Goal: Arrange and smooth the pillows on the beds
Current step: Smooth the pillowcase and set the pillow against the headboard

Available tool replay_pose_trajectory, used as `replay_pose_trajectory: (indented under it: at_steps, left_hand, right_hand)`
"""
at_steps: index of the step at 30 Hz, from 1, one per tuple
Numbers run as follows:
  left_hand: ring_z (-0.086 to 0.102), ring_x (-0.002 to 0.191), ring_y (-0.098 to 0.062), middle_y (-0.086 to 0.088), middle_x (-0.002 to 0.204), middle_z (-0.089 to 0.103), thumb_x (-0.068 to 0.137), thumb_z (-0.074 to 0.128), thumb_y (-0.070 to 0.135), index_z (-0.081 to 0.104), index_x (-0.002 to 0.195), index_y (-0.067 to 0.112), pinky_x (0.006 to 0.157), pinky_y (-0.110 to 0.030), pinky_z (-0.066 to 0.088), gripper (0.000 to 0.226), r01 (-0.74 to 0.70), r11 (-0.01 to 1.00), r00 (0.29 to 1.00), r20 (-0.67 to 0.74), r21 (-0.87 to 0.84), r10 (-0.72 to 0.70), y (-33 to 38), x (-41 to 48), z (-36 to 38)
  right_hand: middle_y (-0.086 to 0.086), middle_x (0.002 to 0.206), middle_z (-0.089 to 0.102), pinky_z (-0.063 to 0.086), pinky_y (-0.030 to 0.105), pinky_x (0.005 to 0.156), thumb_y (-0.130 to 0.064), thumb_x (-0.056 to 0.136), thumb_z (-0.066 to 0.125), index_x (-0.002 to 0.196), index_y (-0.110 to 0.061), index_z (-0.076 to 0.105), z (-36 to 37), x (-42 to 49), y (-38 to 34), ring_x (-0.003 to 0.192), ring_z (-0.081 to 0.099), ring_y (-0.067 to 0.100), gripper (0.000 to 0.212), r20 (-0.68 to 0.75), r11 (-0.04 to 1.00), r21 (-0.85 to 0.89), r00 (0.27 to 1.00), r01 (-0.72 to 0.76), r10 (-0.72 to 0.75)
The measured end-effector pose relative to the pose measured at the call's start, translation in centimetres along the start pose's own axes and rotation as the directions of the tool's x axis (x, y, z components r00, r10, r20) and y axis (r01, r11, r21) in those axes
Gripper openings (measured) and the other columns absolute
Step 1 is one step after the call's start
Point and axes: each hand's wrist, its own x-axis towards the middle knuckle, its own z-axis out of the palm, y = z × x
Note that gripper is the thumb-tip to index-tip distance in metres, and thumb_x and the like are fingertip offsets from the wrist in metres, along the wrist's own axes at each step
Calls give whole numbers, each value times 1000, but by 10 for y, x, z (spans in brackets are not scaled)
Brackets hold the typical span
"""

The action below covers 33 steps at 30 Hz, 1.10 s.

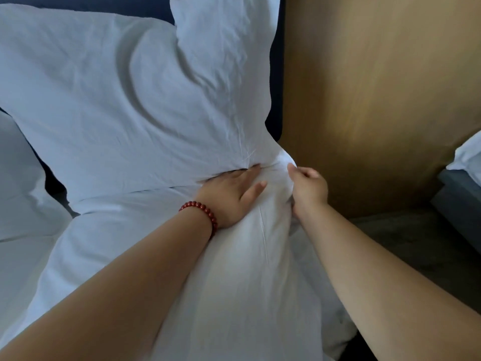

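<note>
A large white pillow (125, 100) leans against the dark headboard (276, 82), creased with a curved fold across its middle. Its lower right corner is pinched in. A second white pillow or duvet end (234, 269) lies in front of it, reaching toward me. My left hand (231, 196), with a red bead bracelet on the wrist, lies flat where the two meet, its fingertips tucked under the upright pillow. My right hand (308, 190) is curled on the right edge of the near white bedding, thumb and fingers pinching the fabric.
Another white pillow (18, 183) shows at the left edge. A tan wooden panel (377, 95) stands right of the bed. A second bed with white linen (468, 155) and a grey base sits at the far right, with dark floor (406, 238) between.
</note>
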Motion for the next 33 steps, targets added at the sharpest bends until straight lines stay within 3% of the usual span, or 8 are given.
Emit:
replay_pose_trajectory:
  at_steps: [4, 9, 13, 15, 19, 24, 29, 33]
  left_hand:
    - [30, 143, -16, 3, 156, 35, 90, 9, 66, 20, 153, 33, 119, -36, 19, 73, 20, 1000, 999, 25, 18, -20, 0, 3, 5]
    - [27, 144, -16, 4, 157, 31, 80, 0, 72, 16, 154, 33, 119, -38, 18, 85, 21, 998, 1000, 21, 60, -22, 1, 3, 9]
    - [27, 144, -16, 4, 158, 31, 77, -2, 72, 18, 154, 33, 119, -37, 16, 88, 35, 997, 999, 25, 64, -37, 2, 0, 6]
    - [27, 144, -16, 4, 157, 31, 77, -2, 72, 21, 153, 31, 119, -36, 17, 90, 26, 997, 999, 17, 77, -27, 4, -2, 6]
    - [27, 144, -17, 4, 158, 31, 84, 3, 72, 25, 152, 29, 119, -39, 17, 84, 11, 992, 1000, 25, 127, -14, 6, -4, 7]
    - [3, 150, -19, 0, 164, 6, 95, 13, 64, 8, 155, 28, 121, -43, 2, 70, 5, 975, 994, 107, 222, -29, 29, -40, -1]
    - [-16, 149, -22, 1, 162, -16, 86, 8, 76, -8, 153, 35, 119, -52, -3, 80, 1, 945, 987, 154, 328, -54, 56, -116, 10]
    - [-13, 149, -24, 0, 163, -11, 84, 2, 76, -4, 154, 35, 120, -50, -4, 81, 26, 940, 997, 66, 341, -51, 68, -153, 19]
  right_hand:
    - [1, 100, 72, 57, 42, 84, -55, 78, 72, 98, -24, 70, -8, 0, 6, 96, 68, 26, 37, 204, 978, -93, 958, -185, 200]
    - [1, 81, 67, 54, 35, 81, -46, 86, 70, 84, -23, 68, -19, -2, 0, 81, 64, 23, 24, -4, 989, -69, 992, -129, 129]
    - [5, 100, 71, 56, 45, 90, -69, 80, 62, 89, -25, 64, -28, -32, 10, 96, 67, 27, 46, 265, 931, -250, 905, -267, 331]
    - [8, 101, 73, 57, 44, 89, -53, 80, 73, 99, -20, 70, -42, -48, 16, 96, 69, 30, 39, 328, 942, -291, 907, -168, 263]
    - [11, 96, 70, 51, 33, 75, -38, 94, 63, 83, -18, 68, -66, -67, 13, 88, 64, 21, 23, 97, 968, -252, 995, -7, 33]
    - [-4, 102, 72, 55, 39, 86, -64, 87, 58, 100, -30, 68, -76, -112, 31, 97, 67, 18, 37, 378, 904, -428, 908, -3, 182]
    - [4, 99, 72, 55, 49, 92, -43, 95, 59, 96, -22, 70, -104, -131, 30, 96, 67, 24, 24, 196, 934, -357, 978, -1, 76]
    - [-1, 106, 69, 54, 43, 92, -60, 84, 65, 104, -27, 64, -105, -159, 39, 100, 64, 22, 38, 302, 906, -371, 897, -202, 324]
